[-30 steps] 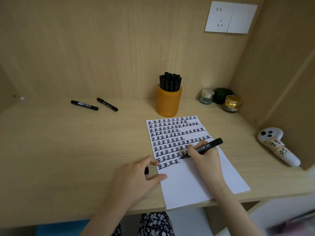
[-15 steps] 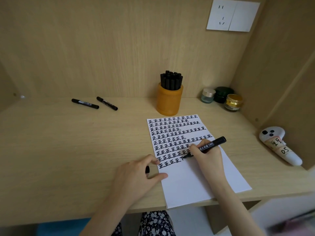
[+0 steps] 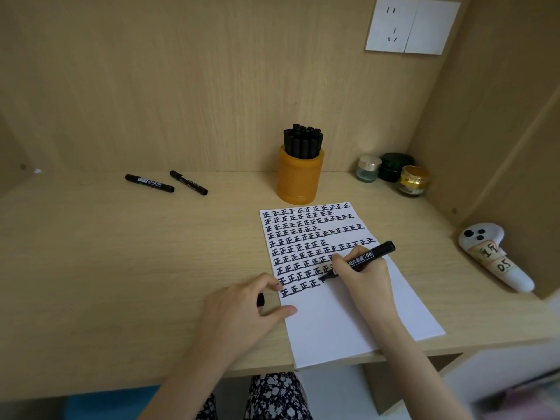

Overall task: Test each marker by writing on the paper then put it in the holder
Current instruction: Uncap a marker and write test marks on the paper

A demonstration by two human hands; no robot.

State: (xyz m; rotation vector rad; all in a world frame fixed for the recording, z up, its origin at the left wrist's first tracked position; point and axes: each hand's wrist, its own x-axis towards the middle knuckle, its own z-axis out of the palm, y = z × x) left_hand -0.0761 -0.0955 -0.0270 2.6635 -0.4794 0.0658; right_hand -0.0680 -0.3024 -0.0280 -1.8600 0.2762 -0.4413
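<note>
A white sheet of paper (image 3: 348, 322) lies on the desk, its upper half filled with rows of black characters. My right hand (image 3: 362, 275) grips a black marker (image 3: 368, 257) with its tip on the paper at the end of the lowest row. My left hand (image 3: 242, 313) holds a black cap (image 3: 260, 299) under its fingers, while the thumb and index fingertip press on the paper's left edge. An orange holder (image 3: 300, 177) packed with several black markers stands behind the paper. Two capped markers, one (image 3: 149, 183) and another (image 3: 188, 182), lie at the back left.
Three small jars (image 3: 368, 168) stand at the back right corner. A white controller (image 3: 491, 256) with handwritten labels lies by the right wall. A wall socket (image 3: 412, 25) sits high on the back panel. The desk's front edge (image 3: 121, 380) runs just below my wrists.
The marker tip has shifted slightly right and down along the lowest row, adding strokes of a new character. My left hand has stayed put.
</note>
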